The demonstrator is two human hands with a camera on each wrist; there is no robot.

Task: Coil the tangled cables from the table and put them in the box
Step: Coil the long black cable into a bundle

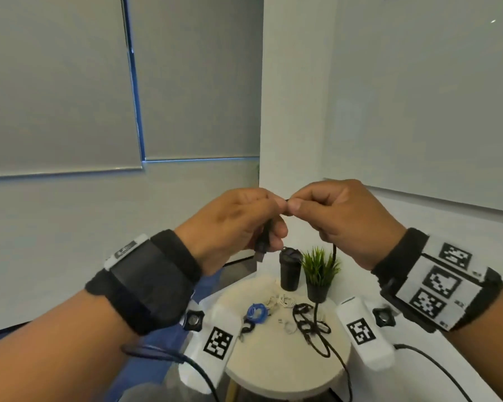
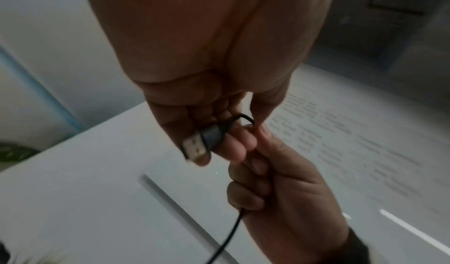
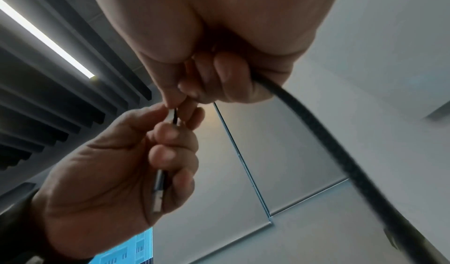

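Both hands are raised high above the round table (image 1: 285, 369). My left hand (image 1: 244, 224) curls its fingers round the USB plug end (image 1: 262, 246) of a black cable (image 1: 311, 323); the metal plug (image 2: 194, 148) sticks out below the fingers. My right hand (image 1: 328, 216) pinches the same cable just beside the left fingertips, and the cable (image 3: 324, 131) runs down through its closed fingers to a tangle on the table. A blue cable (image 1: 256, 310) and white cables (image 1: 282, 301) lie on the tabletop. No box is in view.
A black tumbler (image 1: 289, 269) and a small potted plant (image 1: 318, 274) stand at the table's far side. White marker-tagged devices (image 1: 218, 338) (image 1: 363, 332) hang below my wrists on either side of the table. Walls and blinds stand behind.
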